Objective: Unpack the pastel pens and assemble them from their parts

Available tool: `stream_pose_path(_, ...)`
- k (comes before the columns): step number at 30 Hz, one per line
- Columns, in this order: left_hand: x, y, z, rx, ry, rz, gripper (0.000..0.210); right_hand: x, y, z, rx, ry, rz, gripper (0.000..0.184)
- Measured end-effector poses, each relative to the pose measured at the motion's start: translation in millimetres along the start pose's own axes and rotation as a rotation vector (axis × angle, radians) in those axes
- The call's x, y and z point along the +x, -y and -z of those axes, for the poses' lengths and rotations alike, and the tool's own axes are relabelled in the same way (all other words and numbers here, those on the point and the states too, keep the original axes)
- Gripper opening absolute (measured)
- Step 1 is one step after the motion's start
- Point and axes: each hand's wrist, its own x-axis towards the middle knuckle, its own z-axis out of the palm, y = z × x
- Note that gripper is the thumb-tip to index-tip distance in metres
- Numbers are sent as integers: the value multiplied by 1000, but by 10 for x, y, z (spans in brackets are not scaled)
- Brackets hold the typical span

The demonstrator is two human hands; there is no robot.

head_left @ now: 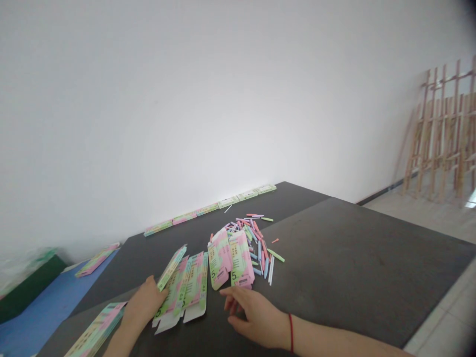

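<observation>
Stacked boxes lie beside the left hand, which grips a tilted carton over flat packs on the dark table, while the right hand, empty and half-curled, hovers near a pink packet.

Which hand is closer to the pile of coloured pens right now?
Right. The right hand is on the near side of the pile of coloured pens, beside two cartons; the left hand is farther left, beyond the open-flapped cartons.

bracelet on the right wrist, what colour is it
The bracelet is red, seen in the head view.
</observation>
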Motion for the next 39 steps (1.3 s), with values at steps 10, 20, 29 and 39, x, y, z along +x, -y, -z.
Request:
stream_pose_path(10, -1099, -1406, -6, -193, -99, -512, 71, 182, 43, 63, 1188, -346, -181, 49)
stream_pose_path(20, -994, -1336, -112, -1285, 301, -586, 70, 270, -186, 363, 1427, -593, -356, 34)
stream_pose_path(29, -1128, -1546, -230, -1808, 479, -303, 53, 265, -121, 411, 1461, -583, -328, 29)
stream_pose_path(39, -990, -1461, -327, -1695, 258, 34, 56, 276, -195, 518, 1035, -677, -249, 54)
